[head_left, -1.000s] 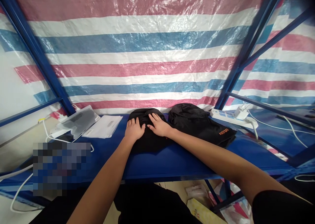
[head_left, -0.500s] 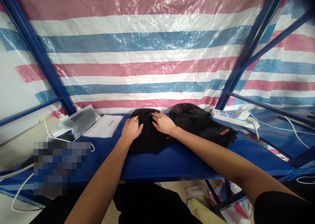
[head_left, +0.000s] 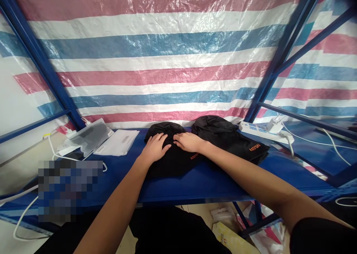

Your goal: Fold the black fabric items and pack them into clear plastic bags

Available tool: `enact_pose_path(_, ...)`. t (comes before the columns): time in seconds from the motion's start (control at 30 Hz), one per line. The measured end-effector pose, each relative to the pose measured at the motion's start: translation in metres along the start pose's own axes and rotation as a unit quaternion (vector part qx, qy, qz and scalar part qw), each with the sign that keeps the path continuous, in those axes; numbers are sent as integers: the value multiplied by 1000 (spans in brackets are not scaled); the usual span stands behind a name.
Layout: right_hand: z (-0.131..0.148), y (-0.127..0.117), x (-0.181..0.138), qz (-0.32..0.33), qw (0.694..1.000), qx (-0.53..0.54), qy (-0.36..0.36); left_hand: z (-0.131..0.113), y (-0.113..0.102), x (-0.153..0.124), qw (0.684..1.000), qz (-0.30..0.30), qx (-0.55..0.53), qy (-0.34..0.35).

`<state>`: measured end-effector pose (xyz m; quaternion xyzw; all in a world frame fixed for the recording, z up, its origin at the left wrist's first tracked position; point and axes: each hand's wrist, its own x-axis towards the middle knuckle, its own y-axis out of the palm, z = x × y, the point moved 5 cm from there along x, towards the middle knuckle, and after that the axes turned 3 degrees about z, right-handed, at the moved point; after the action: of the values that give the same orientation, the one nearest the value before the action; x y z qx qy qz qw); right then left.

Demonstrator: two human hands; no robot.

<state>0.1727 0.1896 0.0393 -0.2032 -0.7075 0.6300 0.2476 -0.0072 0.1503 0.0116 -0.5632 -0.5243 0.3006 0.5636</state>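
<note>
Black cloth piece (head_left: 173,165), one, on blue shelf (head_left: 178,190). Upon it: left hand (head_left: 156,148), fingers loosely spread; right hand (head_left: 189,141), fingers curled (pinching or not, cannot tell). Right of it: second black cloth (head_left: 214,125), part-hidden by the right forearm (head_left: 242,172); beyond, power strip (head_left: 252,128). Left: papers (head_left: 117,142).

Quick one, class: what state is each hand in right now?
Left hand: open, thumb apart from fingers, on the left black cloth.
Right hand: on the same cloth, fingers bent; whether it grips cannot be told.
</note>
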Motion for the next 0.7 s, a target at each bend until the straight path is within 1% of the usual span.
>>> enact_pose_path(0.07, -3, -3, 0, -1, 1000, 9, 7, 7, 12, 2, 998, 55, -17, 0)
enact_pose_path(0.1, -6, -5, 0, -5, 1000, 19, 14, 12, 15, 3, 997, 76, -28, 0)
enact_pose_path(0.2, -20, -11, 3, -51, 994, 83, 43, 28, 9, 5, 991, 114, -64, 25)
enact_pose_path(0.3, -40, -11, 5, -127, 976, 144, 99, 42, -7, 4, 988, 120, -90, 39)
enact_pose_path(0.37, -53, -5, 6, -148, 970, 131, 143, 40, -18, 3, 990, 95, -97, 45)
enact_pose_path(0.4, -57, -1, 7, -140, 970, 119, 160, 32, -24, 2, 991, 74, -98, 52)
enact_pose_path(0.43, -59, 3, 8, -125, 971, 110, 171, 19, -28, -1, 992, 51, -96, 63)
enact_pose_path(0.5, -60, 11, 9, -82, 974, 104, 184, -20, -34, -7, 991, 10, -90, 100)
enact_pose_path(0.57, -58, 16, 8, -41, 975, 96, 196, -70, -31, -18, 987, 15, -77, 138)
enact_pose_path(0.63, -53, 17, 6, -8, 975, 85, 207, -113, -24, -29, 989, 26, -59, 135)
enact_pose_path(0.7, -47, 17, 4, 13, 976, 95, 196, -144, -12, -37, 992, 42, -21, 119)
